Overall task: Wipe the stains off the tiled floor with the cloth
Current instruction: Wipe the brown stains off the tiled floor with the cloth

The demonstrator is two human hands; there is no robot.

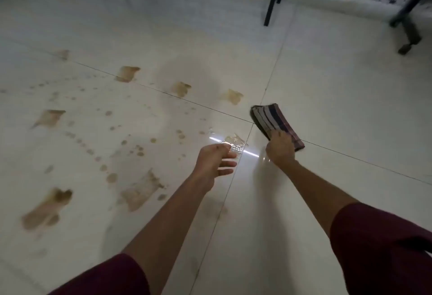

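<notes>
Glossy pale tiled floor (339,98), dark grout lines; black metal furniture legs (272,2) far right. Brown stains (140,191) scattered left and centre, wet patch (236,142) near middle. Striped cloth (273,120) flat on floor right of centre, gripped at near edge by right hand (280,150). Left hand (216,162) above floor, fingers loosely spread, holding nothing.

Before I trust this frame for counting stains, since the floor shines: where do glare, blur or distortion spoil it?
Head view: a bright glare streak lies on the glossy tiled floor between the left hand and the right hand holding the cloth; the brown stains at the left edge look smeared by blur; wide-angle bending tilts the metal frame legs; the top corners darken.
</notes>
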